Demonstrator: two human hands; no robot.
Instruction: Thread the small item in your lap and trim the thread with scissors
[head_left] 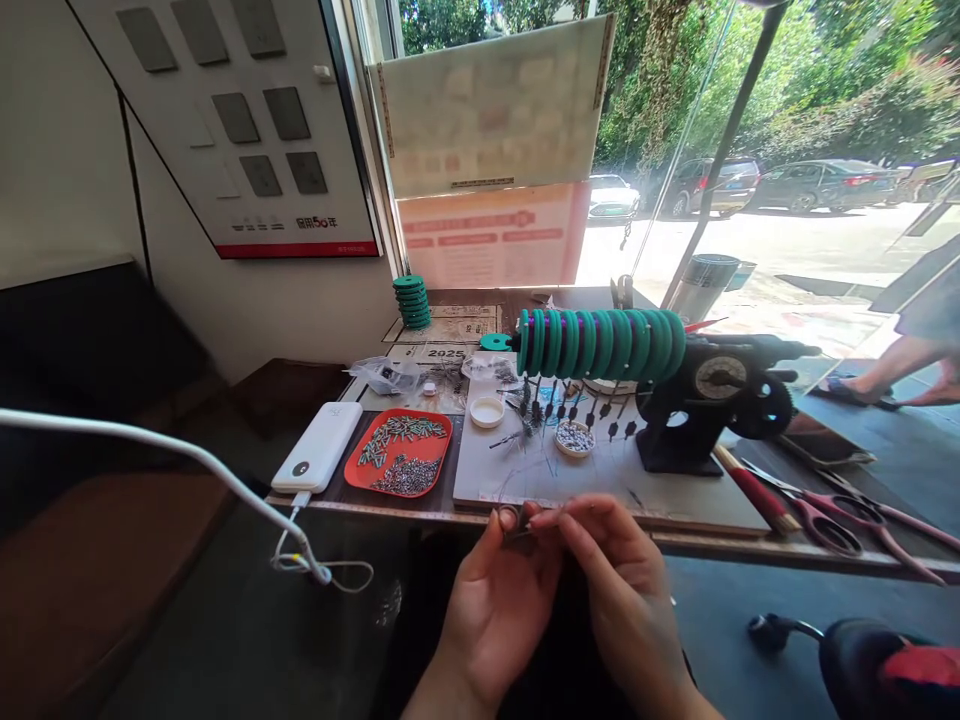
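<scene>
My left hand [504, 605] and my right hand [626, 580] meet at the table's front edge, fingertips nearly touching. Between the left thumb and fingers is a small dark piece [516, 528] with thin line rising from it; its details are too small to tell. The right thumb and index finger are pinched beside it, and what they hold is hidden. Beyond the hands, on a grey board [480, 480], stand a white lid [487, 411] and a round dish of small beads [574, 439]. A black device [682, 410] carries a row of green discs [600, 343].
An orange tray [398, 452] of small metal parts and a white power bank [318, 447] with a cable lie left. Scissors [825, 515] lie right. Green spools [411, 302] are stacked at the back. A person's legs [907, 370] show outside the window.
</scene>
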